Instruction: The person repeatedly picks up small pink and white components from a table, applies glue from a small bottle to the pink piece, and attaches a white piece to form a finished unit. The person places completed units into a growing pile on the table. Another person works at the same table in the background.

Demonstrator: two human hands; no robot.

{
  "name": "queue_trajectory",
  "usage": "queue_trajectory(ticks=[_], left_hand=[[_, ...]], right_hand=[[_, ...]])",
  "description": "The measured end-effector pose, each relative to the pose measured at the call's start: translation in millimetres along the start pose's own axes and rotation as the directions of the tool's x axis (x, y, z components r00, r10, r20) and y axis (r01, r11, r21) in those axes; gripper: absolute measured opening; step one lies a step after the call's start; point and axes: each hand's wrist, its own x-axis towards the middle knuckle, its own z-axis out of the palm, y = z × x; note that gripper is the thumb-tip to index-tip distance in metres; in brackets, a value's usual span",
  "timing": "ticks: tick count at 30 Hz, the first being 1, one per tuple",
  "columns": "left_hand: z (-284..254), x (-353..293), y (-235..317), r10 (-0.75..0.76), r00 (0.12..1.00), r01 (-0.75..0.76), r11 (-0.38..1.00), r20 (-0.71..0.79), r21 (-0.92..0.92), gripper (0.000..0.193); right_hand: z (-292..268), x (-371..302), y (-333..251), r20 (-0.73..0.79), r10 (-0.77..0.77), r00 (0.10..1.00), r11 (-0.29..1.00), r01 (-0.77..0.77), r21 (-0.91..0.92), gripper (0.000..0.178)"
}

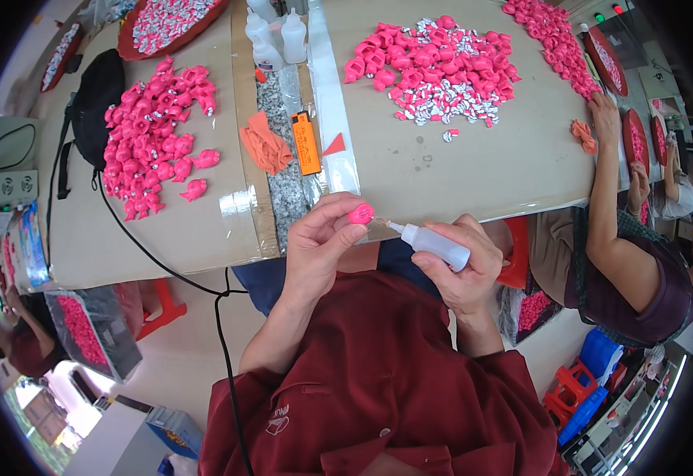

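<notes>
Between the fingertips of my left hand (324, 240) is a small pink plastic piece (360, 214), its rounded side showing. My right hand (467, 262) is wrapped round a translucent white squeeze bottle (439, 247) with a thin nozzle. The bottle lies tilted, its tip pointing left at the pink piece; whether the two touch is too small to tell. Both hands are just off the table's near edge, in front of my body. Beyond them on the table lie an orange box cutter-like flat pack (306, 143) and a crumpled orange cloth (266, 143).
Pink pieces are heaped at left (152, 135); another heap (441, 67) of pink and white-and-pink parts lies at right. Several white bottles (294, 37) stand at the back. A black cable (164, 268) hangs over the near edge. A co-worker's arm (602, 174) reaches in at right.
</notes>
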Motion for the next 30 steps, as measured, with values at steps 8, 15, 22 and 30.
queue_trajectory(ticks=[8,15,22,30], left_hand=[[-1.3,0.6,-0.2,0.009,1.0,-0.01,1.0,0.011,0.018,0.028],[-1.9,0.2,0.1,0.007,1.0,-0.007,0.999,-0.012,0.039,0.028],[-0.8,0.8,2.1,0.01,1.0,-0.01,0.999,-0.002,0.043,0.027],[-3.1,-0.1,1.9,0.012,1.0,-0.011,0.998,-0.025,0.065,0.027]], right_hand=[[-0.6,1.0,-2.2,0.015,0.006,1.0,1.0,-0.006,0.004,0.036],[-5.2,3.3,-5.4,-0.008,0.004,1.0,1.0,-0.004,-0.005,0.035],[-4.5,4.2,-4.3,0.006,0.029,1.0,0.999,-0.028,-0.02,0.035],[-4.5,1.3,0.1,-0.015,0.19,0.982,0.96,-0.182,0.213,0.036]])
